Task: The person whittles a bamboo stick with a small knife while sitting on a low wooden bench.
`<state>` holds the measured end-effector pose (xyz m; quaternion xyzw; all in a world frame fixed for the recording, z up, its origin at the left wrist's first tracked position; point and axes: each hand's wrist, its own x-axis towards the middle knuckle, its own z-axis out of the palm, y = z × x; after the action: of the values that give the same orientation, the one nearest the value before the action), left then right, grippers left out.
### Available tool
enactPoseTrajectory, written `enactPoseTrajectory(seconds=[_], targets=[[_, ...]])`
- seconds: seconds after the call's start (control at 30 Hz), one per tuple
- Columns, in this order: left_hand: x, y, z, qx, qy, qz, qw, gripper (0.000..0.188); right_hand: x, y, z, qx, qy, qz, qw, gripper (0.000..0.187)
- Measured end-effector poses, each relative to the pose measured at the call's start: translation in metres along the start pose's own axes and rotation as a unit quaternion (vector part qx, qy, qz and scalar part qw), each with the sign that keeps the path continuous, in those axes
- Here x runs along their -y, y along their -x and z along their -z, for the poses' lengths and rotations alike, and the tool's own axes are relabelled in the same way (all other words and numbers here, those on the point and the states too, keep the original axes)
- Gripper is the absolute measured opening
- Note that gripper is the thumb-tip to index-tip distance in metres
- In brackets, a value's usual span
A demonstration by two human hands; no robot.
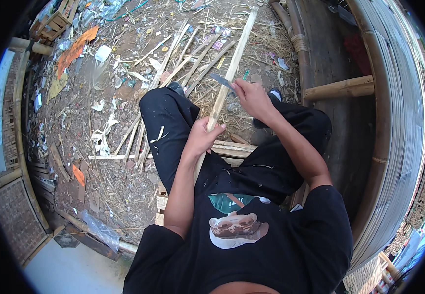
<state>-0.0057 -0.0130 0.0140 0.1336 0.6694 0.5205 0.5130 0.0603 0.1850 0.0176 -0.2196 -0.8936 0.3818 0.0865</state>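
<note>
Head view: your left hand (203, 138) wraps the long, flat, pale wooden strip (240, 48), fingers curled closed, probably steadying it as it slants between your knees (164, 109). Your right hand (254, 99) grasps the grey metal-bladed knife (220, 80), fingers closed around its hidden handle; blade crosses the strip, contact unclear.

Black shirt (271, 230): short white lettering (236, 202) on the green patch (217, 200) of the chest print, tiny and seen upside down from above.
Pink wrapper (218, 44) on the littered ground (173, 142): any print too small to read.
Orange sheet (77, 49), also on the ground: nothing legible.
</note>
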Motion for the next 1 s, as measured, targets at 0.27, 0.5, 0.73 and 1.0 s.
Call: enactPoseTrajectory(seconds=[0.27, 0.5, 0.73, 1.0], targets=[[0.005, -0.002, -0.004, -0.028, -0.058, -0.009, 0.998, 0.026, -0.006, -0.002, -0.012, -0.027, 0.029, -0.030, 0.999, 0.029], [0.003, -0.001, -0.005, -0.054, -0.108, -0.011, 0.993, 0.030, -0.004, -0.004, -0.015, -0.018, 0.017, -0.041, 0.999, 0.031], [0.011, -0.004, -0.004, -0.077, -0.143, -0.021, 0.987, 0.034, -0.003, -0.018, -0.009, -0.028, 0.049, -0.051, 0.997, 0.033], [0.018, -0.009, -0.006, -0.123, -0.247, -0.092, 0.957, 0.038, -0.019, -0.021, -0.014, -0.026, 0.058, -0.032, 0.997, 0.035]])
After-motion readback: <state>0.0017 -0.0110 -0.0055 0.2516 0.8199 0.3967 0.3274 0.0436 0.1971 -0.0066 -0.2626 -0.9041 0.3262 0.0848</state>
